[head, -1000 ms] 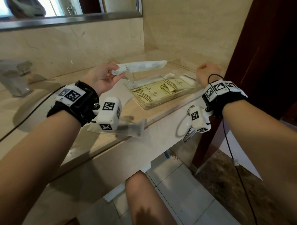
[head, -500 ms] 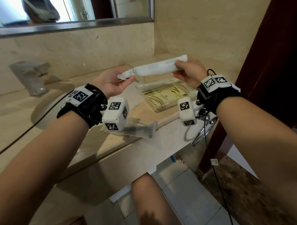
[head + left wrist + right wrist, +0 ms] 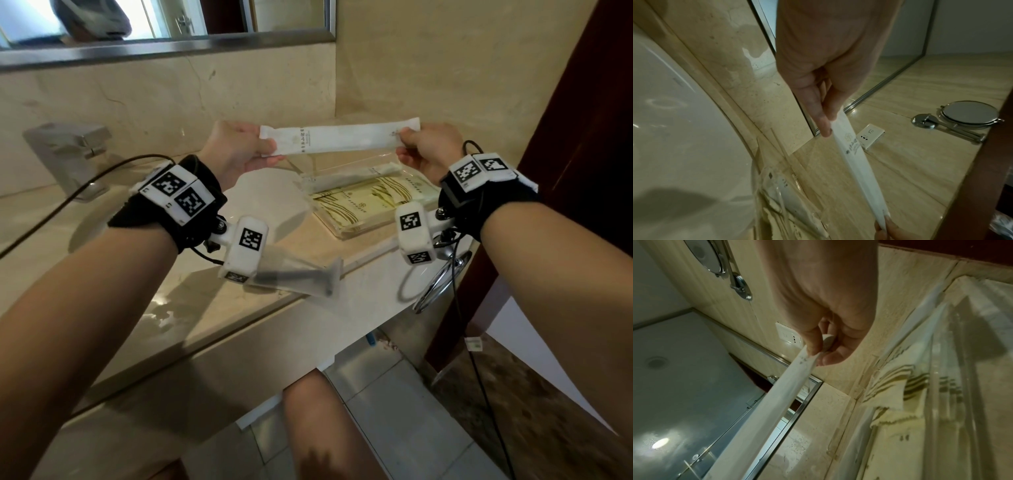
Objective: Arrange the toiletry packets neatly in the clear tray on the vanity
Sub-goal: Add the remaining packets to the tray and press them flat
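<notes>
Low and centre in the head view, a clear packet [image 3: 294,277] is seen lying at the counter's front edge. Further up, right of centre, the clear tray [image 3: 346,236] is filled with yellow-striped packets [image 3: 356,205]. Above it, a long white packet [image 3: 339,138] is stretched level, pinched at its ends by left hand [image 3: 236,150] and right hand [image 3: 431,150].

A long white toiletry packet [image 3: 339,139] with small dark print near each end is held level above the vanity, pinched at either end and stretched flat. Below it the clear tray [image 3: 346,233] sits on the beige counter near the corner, holding yellow-green striped packets [image 3: 356,205] laid flat and what appears to be another white packet [image 3: 346,180] along its far side.
</notes>
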Action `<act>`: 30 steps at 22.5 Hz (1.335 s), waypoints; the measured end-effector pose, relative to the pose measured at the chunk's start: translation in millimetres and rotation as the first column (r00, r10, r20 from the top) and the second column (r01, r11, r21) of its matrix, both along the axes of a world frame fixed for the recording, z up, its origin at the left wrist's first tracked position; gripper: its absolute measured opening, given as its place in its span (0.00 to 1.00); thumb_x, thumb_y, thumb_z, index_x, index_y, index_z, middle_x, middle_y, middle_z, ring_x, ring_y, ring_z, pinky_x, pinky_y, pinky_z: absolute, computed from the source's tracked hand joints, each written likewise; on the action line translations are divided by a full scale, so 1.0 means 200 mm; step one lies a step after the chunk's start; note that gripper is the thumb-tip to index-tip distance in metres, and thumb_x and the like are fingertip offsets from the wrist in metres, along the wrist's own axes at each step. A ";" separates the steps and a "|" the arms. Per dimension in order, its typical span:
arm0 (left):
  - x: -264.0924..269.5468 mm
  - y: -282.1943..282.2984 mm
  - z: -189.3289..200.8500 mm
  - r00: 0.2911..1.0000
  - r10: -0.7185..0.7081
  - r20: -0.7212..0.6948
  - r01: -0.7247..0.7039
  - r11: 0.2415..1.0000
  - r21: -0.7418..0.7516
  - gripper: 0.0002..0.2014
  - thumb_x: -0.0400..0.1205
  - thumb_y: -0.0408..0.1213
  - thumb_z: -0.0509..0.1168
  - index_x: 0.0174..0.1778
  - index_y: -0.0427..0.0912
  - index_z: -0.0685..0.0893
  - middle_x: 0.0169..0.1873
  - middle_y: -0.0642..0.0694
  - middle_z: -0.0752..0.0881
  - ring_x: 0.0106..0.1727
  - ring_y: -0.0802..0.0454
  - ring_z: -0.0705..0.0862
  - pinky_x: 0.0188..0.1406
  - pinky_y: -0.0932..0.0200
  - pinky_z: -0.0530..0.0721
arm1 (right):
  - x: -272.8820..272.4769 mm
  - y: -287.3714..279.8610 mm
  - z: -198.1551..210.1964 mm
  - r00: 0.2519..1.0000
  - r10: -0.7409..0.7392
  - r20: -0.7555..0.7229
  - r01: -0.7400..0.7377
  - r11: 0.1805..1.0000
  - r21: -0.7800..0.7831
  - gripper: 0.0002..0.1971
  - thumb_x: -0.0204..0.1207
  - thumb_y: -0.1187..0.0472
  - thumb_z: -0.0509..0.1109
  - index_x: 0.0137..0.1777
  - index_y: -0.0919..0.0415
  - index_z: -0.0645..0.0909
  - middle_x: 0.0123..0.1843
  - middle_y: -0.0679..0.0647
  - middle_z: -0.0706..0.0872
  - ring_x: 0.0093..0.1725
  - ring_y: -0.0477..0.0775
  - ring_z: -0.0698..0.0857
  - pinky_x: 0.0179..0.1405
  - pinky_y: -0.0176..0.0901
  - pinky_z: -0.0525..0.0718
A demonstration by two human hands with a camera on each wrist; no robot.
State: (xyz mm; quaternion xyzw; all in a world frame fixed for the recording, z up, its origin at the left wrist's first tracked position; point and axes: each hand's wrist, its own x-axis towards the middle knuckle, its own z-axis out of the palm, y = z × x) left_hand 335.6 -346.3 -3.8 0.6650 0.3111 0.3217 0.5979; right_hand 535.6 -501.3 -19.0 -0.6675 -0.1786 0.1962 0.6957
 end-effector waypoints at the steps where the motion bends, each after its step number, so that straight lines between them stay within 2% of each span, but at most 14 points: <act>1: 0.00 0.00 0.00 1.000 0.006 -0.005 -0.006 1.000 0.005 0.06 0.80 0.19 0.63 0.42 0.33 0.80 0.48 0.36 0.84 0.22 0.58 0.88 0.27 0.72 0.87 | 0.00 0.00 0.00 1.000 -0.002 0.005 0.002 1.000 0.000 0.07 0.82 0.67 0.62 0.42 0.64 0.78 0.34 0.54 0.79 0.27 0.44 0.77 0.18 0.27 0.79; 3: -0.01 0.00 0.01 1.000 0.009 -0.015 -0.009 1.000 0.013 0.08 0.80 0.19 0.63 0.39 0.35 0.79 0.42 0.39 0.85 0.21 0.59 0.88 0.25 0.72 0.86 | 0.00 -0.01 0.00 1.000 -0.006 0.011 0.006 1.000 0.019 0.04 0.82 0.68 0.62 0.51 0.63 0.79 0.34 0.54 0.80 0.28 0.43 0.77 0.20 0.27 0.79; 5: 0.00 -0.02 0.01 1.000 0.004 -0.019 -0.004 1.000 0.007 0.08 0.80 0.19 0.63 0.40 0.35 0.79 0.41 0.39 0.85 0.21 0.60 0.88 0.27 0.71 0.87 | 0.02 -0.01 0.01 0.999 -0.022 0.025 0.022 0.999 0.035 0.08 0.82 0.68 0.62 0.58 0.64 0.79 0.34 0.54 0.80 0.28 0.43 0.78 0.20 0.26 0.79; 7: 0.01 -0.04 0.01 1.000 -0.010 -0.009 0.010 1.000 0.030 0.06 0.80 0.19 0.63 0.47 0.30 0.82 0.44 0.38 0.85 0.22 0.60 0.88 0.30 0.72 0.88 | 0.03 -0.01 0.03 0.998 -0.049 0.043 0.046 0.998 0.051 0.11 0.81 0.68 0.63 0.62 0.67 0.79 0.34 0.54 0.81 0.27 0.43 0.78 0.20 0.26 0.79; 9: 0.02 -0.04 0.02 1.000 -0.009 0.017 0.007 0.997 0.078 0.13 0.79 0.20 0.63 0.60 0.26 0.81 0.45 0.39 0.85 0.23 0.61 0.88 0.32 0.72 0.88 | 0.05 0.00 0.05 0.996 -0.068 0.054 0.065 0.996 0.056 0.13 0.81 0.69 0.64 0.63 0.68 0.80 0.33 0.54 0.81 0.27 0.44 0.77 0.21 0.27 0.80; 13: 0.02 -0.05 0.04 1.000 -0.017 0.023 0.014 0.992 0.126 0.17 0.79 0.20 0.64 0.65 0.25 0.79 0.48 0.38 0.86 0.24 0.61 0.89 0.32 0.72 0.88 | 0.05 -0.01 0.06 0.995 -0.078 0.056 0.075 0.995 0.063 0.14 0.80 0.68 0.65 0.64 0.68 0.80 0.34 0.54 0.82 0.27 0.44 0.78 0.22 0.28 0.81; 15: 0.02 -0.06 0.05 0.999 -0.034 0.011 0.033 0.991 0.127 0.15 0.80 0.21 0.64 0.63 0.27 0.80 0.50 0.37 0.85 0.24 0.62 0.88 0.32 0.72 0.88 | 0.06 -0.03 0.06 0.994 -0.095 0.053 0.092 0.994 0.064 0.14 0.80 0.68 0.65 0.65 0.67 0.80 0.34 0.54 0.82 0.27 0.44 0.78 0.24 0.28 0.81; 18: 0.03 -0.09 0.07 0.995 -0.087 -0.045 0.091 0.992 0.089 0.04 0.81 0.26 0.66 0.50 0.34 0.82 0.46 0.39 0.87 0.25 0.61 0.89 0.33 0.70 0.89 | 0.09 -0.04 0.08 0.992 -0.118 0.056 0.114 0.992 0.059 0.15 0.80 0.68 0.65 0.66 0.68 0.79 0.33 0.54 0.81 0.27 0.44 0.78 0.22 0.29 0.80; 19: 0.04 -0.09 0.08 0.991 -0.106 -0.085 0.114 0.989 0.090 0.05 0.81 0.28 0.66 0.51 0.34 0.82 0.46 0.39 0.87 0.25 0.61 0.89 0.32 0.69 0.89 | 0.10 -0.04 0.09 0.992 -0.111 0.057 0.108 0.993 0.051 0.16 0.80 0.69 0.64 0.67 0.68 0.78 0.33 0.54 0.81 0.27 0.44 0.77 0.22 0.29 0.80; 22: 0.11 -0.04 0.08 0.967 -0.092 -0.238 0.132 0.979 0.156 0.17 0.80 0.30 0.68 0.64 0.30 0.79 0.48 0.38 0.87 0.24 0.60 0.89 0.23 0.69 0.87 | 0.16 -0.02 0.12 0.994 -0.073 0.079 0.075 0.997 -0.026 0.16 0.81 0.69 0.63 0.69 0.68 0.76 0.34 0.53 0.78 0.29 0.44 0.76 0.25 0.32 0.81; 24: 0.15 0.00 0.08 0.946 -0.066 -0.318 0.139 0.967 0.212 0.18 0.79 0.29 0.69 0.66 0.30 0.79 0.45 0.40 0.87 0.25 0.60 0.88 0.20 0.70 0.84 | 0.20 0.02 0.13 0.994 -0.056 0.095 0.063 0.995 -0.078 0.17 0.80 0.69 0.64 0.68 0.68 0.77 0.34 0.54 0.79 0.29 0.45 0.77 0.26 0.32 0.81; 27: 0.23 0.07 0.05 0.888 -0.013 -0.460 0.169 0.939 0.300 0.13 0.78 0.28 0.69 0.58 0.33 0.85 0.39 0.44 0.87 0.17 0.67 0.83 0.19 0.74 0.82 | 0.32 0.08 0.10 0.993 -0.048 0.103 0.068 0.978 -0.198 0.17 0.78 0.69 0.67 0.67 0.66 0.79 0.34 0.54 0.81 0.29 0.46 0.79 0.27 0.33 0.82; 30: 0.28 0.11 0.02 0.840 0.011 -0.543 0.211 0.914 0.346 0.03 0.77 0.28 0.70 0.45 0.38 0.86 0.32 0.47 0.85 0.14 0.69 0.81 0.16 0.76 0.79 | 0.39 0.12 0.06 0.992 -0.031 0.120 0.066 0.953 -0.295 0.17 0.77 0.69 0.69 0.65 0.67 0.80 0.33 0.55 0.82 0.29 0.47 0.79 0.32 0.36 0.83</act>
